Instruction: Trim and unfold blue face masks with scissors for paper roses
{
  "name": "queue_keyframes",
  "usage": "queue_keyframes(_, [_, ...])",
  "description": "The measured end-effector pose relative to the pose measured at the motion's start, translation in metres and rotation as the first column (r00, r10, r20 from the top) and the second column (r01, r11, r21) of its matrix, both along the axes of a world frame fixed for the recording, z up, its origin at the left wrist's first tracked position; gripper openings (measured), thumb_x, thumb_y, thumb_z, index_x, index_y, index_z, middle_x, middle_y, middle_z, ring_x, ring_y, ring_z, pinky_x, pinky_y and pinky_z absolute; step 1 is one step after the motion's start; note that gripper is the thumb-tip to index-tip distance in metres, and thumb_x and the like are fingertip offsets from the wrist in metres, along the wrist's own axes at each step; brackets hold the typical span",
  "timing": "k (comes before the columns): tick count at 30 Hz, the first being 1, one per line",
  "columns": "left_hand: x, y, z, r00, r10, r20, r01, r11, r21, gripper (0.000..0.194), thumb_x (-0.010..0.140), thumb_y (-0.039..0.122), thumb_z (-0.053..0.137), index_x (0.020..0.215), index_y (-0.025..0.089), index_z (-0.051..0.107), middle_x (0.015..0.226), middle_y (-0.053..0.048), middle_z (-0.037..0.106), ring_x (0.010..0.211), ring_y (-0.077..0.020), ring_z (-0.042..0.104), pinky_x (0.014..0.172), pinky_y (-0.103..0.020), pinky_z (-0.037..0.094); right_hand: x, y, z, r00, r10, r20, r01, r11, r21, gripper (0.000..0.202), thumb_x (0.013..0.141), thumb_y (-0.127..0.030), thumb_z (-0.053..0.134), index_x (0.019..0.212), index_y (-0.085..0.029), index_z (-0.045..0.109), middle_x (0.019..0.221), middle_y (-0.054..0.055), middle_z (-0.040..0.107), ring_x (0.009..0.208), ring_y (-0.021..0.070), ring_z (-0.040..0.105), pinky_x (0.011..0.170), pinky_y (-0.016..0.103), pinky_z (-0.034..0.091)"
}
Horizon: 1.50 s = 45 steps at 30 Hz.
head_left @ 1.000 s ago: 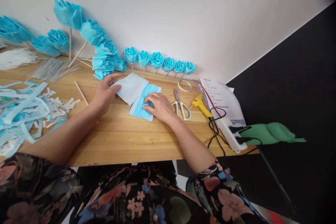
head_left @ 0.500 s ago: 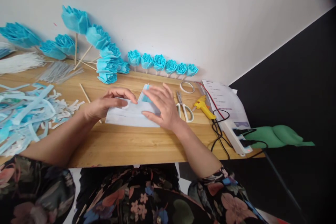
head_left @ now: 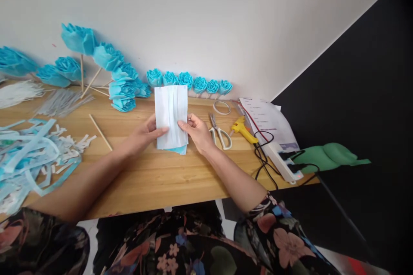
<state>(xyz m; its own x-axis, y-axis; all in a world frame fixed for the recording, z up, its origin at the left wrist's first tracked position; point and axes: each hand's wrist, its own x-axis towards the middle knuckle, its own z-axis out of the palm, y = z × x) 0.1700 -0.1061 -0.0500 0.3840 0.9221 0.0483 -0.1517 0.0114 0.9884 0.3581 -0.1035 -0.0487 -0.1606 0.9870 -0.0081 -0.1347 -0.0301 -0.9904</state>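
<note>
Beyond the grip, six small blue flowers [head_left: 200, 84] on thin stems line a white wall [head_left: 226, 17]. Bigger blue flowers [head_left: 108, 56] cluster farther left, behind grey wires [head_left: 63, 102] and white strings [head_left: 19, 93]. Left of the grip lie a loose stick [head_left: 100, 132] and, farther out, blue and white scraps [head_left: 29, 154]. Right of it: scissors [head_left: 215, 126], a tape roll [head_left: 222, 114] just beyond them, then a yellow glue gun [head_left: 244, 129], printed sheets [head_left: 271, 118] and a white power strip [head_left: 281, 165].

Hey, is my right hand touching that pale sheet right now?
Touching. The head view shows the right hand with its thumb lying on the front of the pale sheet.
</note>
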Motion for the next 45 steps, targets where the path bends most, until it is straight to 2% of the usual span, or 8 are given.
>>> queue_keyframes(10, [-0.040,0.025,0.012,0.928,0.208,-0.310,-0.195,0.978,0.073,0.069,0.069,0.035,0.070,0.135,0.019,0.055,0.111,-0.010,0.070,0.095,-0.0309,0.066,0.081,-0.042,0.055,0.026,0.013,0.004,0.852,-0.108,0.512,-0.033,0.966,0.257,0.037,0.095,-0.049,0.046,0.100,-0.021,0.069,0.092,0.004,0.073,0.082,0.0161,0.068,0.077,0.029,0.052])
queue_keyframes(17, [-0.060,0.033,0.010,0.281,0.607,-0.743,-0.101,0.789,0.606,0.054,0.087,0.036,0.048,0.138,0.018,0.056,0.105,-0.014,0.068,0.102,-0.0357,0.063,0.093,-0.051,0.046,0.041,0.024,0.000,0.237,-0.314,0.919,-0.171,0.918,0.357,0.050,0.087,-0.051,0.063,0.122,-0.016,0.064,0.117,0.015,0.069,0.112,0.0287,0.059,0.096,0.041,0.043])
queue_keyframes(22, [-0.040,0.026,-0.010,0.524,0.451,-0.723,0.233,0.740,0.631,0.041,0.090,0.037,0.044,0.118,0.018,0.069,0.123,-0.014,0.065,0.115,-0.0314,0.058,0.103,-0.047,0.043,0.040,0.026,-0.002,0.288,-0.206,0.935,-0.127,0.960,0.251,0.032,0.082,-0.045,0.070,0.102,-0.019,0.070,0.099,0.006,0.073,0.092,0.0209,0.064,0.077,0.030,0.043])
queue_keyframes(27, [-0.028,0.022,-0.021,0.562,0.350,-0.749,0.354,0.717,0.601,0.037,0.091,0.038,0.045,0.103,0.019,0.074,0.121,-0.016,0.066,0.113,-0.0336,0.058,0.100,-0.052,0.044,0.039,0.026,0.000,0.286,-0.195,0.938,-0.070,0.972,0.223,0.023,0.090,-0.040,0.060,0.080,-0.023,0.071,0.082,0.001,0.073,0.073,0.0175,0.063,0.062,0.027,0.036])
queue_keyframes(33, [-0.027,0.021,-0.016,0.629,0.428,-0.649,0.179,0.733,0.656,0.034,0.091,0.039,0.046,0.097,0.021,0.075,0.112,-0.010,0.071,0.107,-0.0285,0.063,0.099,-0.046,0.047,0.038,0.020,0.008,0.190,-0.332,0.924,-0.069,0.934,0.350,0.036,0.099,-0.039,0.044,0.085,-0.025,0.074,0.090,0.005,0.074,0.080,0.0202,0.065,0.064,0.028,0.037])
queue_keyframes(38, [-0.017,0.008,0.001,0.772,0.415,-0.482,-0.079,0.815,0.574,0.031,0.090,0.042,0.053,0.099,0.023,0.075,0.110,-0.007,0.073,0.106,-0.0268,0.065,0.099,-0.043,0.047,0.035,0.016,0.013,0.361,-0.475,0.803,0.000,0.861,0.509,0.032,0.098,-0.032,0.043,0.110,-0.027,0.073,0.107,0.004,0.074,0.097,0.0199,0.066,0.077,0.028,0.044])
queue_keyframes(42, [-0.008,-0.006,0.013,0.849,0.209,-0.485,-0.027,0.935,0.355,0.040,0.090,0.052,0.055,0.112,0.024,0.073,0.121,-0.006,0.070,0.116,-0.0299,0.062,0.103,-0.045,0.045,0.034,0.018,0.008,0.575,-0.347,0.740,0.055,0.920,0.389,0.033,0.098,-0.032,0.041,0.109,-0.025,0.071,0.091,0.001,0.076,0.083,0.0169,0.069,0.074,0.026,0.048])
queue_keyframes(45, [-0.007,-0.008,0.014,0.842,0.144,-0.520,0.026,0.952,0.305,0.044,0.090,0.054,0.055,0.114,0.022,0.072,0.123,-0.007,0.069,0.119,-0.0309,0.061,0.104,-0.047,0.045,0.038,0.022,0.006,0.459,-0.390,0.798,0.056,0.910,0.411,0.031,0.098,-0.034,0.045,0.115,-0.025,0.069,0.104,0.004,0.075,0.095,0.0202,0.068,0.081,0.030,0.048])
